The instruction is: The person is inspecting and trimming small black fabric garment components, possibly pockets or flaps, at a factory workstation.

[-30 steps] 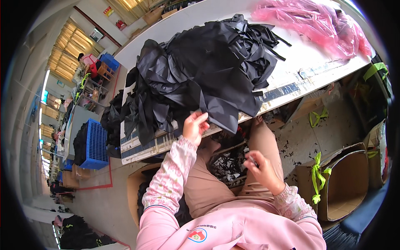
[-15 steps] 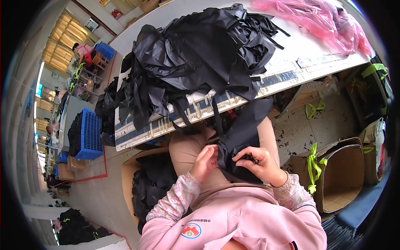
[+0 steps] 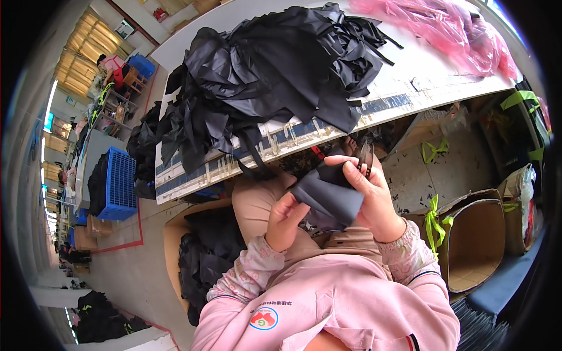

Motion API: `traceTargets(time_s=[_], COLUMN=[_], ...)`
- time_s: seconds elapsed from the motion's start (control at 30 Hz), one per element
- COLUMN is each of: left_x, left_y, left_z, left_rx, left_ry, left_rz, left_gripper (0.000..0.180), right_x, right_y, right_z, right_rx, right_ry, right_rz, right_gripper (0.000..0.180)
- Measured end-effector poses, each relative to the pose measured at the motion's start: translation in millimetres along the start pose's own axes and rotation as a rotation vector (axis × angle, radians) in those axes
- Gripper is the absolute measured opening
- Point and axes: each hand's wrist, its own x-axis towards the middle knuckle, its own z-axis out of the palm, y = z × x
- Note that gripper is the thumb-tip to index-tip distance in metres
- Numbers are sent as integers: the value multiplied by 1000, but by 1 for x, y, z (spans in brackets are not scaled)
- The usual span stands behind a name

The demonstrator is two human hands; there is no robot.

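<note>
Long white table (image 3: pixel 433 76) heaped with black fabric (image 3: pixel 269 76); pink plastic (image 3: pixel 451 29) at its far end. Below its edge, over the lap, a folded black cloth (image 3: pixel 331 196) gripped by 2 hands: left hand (image 3: pixel 285 219) pinching its lower corner, right hand (image 3: pixel 370 196) curled shut around its upper side.

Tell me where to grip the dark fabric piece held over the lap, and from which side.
Grip the dark fabric piece at its free lower-right corner, coming from below. The left hand already pinches its left edge and the right hand covers the top, so only that corner hangs clear.
</note>
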Motion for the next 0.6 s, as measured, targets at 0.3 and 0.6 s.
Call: traceTargets(time_s=[0.3,0.6], left_x=[2,-4], left_y=[17,-2], left_z=[-12,-42], left_rx=[-433,-560], left_ry=[104,344], left_rz=[-204,-418], left_gripper=[39,41], right_x=[32,20], right_y=[43,76], right_z=[-65,-66], right_rx=[-608,-223], right_ry=[46,26], right_rz=[-189,170], right_gripper=[43,43])
